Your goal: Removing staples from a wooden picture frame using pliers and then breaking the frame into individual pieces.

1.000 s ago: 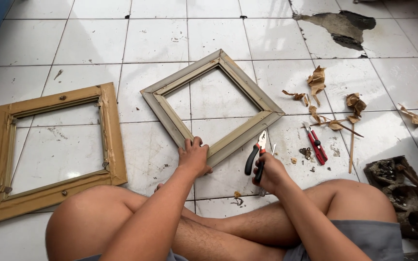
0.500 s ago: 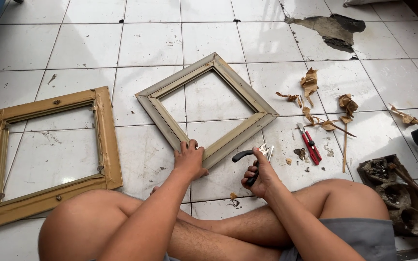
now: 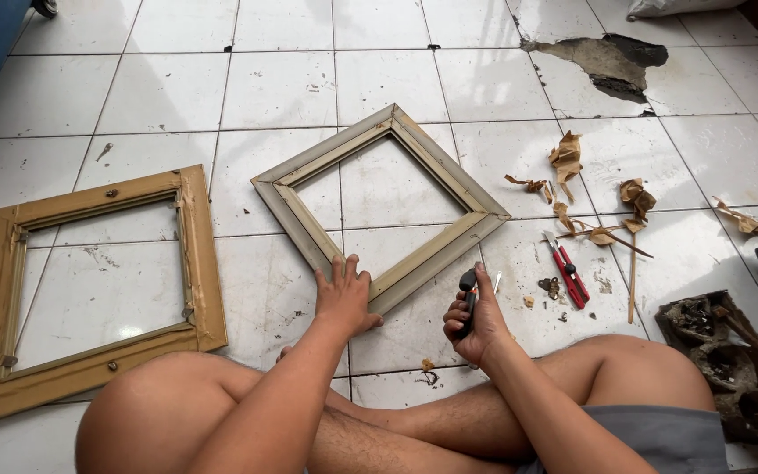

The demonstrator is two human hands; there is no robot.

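A grey wooden frame (image 3: 449,180) lies on the white tiled floor, turned like a diamond. My left hand (image 3: 344,294) rests flat on its near corner, fingers spread. My right hand (image 3: 475,320) is closed around black-handled pliers (image 3: 468,294), held upright just right of that corner, with the metal jaws barely showing above the fingers. My bare knees and crossed legs fill the bottom of the view.
A second, brown frame (image 3: 195,254) with torn backing lies to the left. Torn brown paper scraps (image 3: 568,158), a thin stick (image 3: 632,272) and a red utility knife (image 3: 568,272) lie to the right. A dark box of debris (image 3: 721,351) sits at far right. A broken tile patch (image 3: 611,61) is farther away.
My right hand has lifted the pliers from lying low by the frame's edge to an upright grip. My left hand stays on the frame's near corner.
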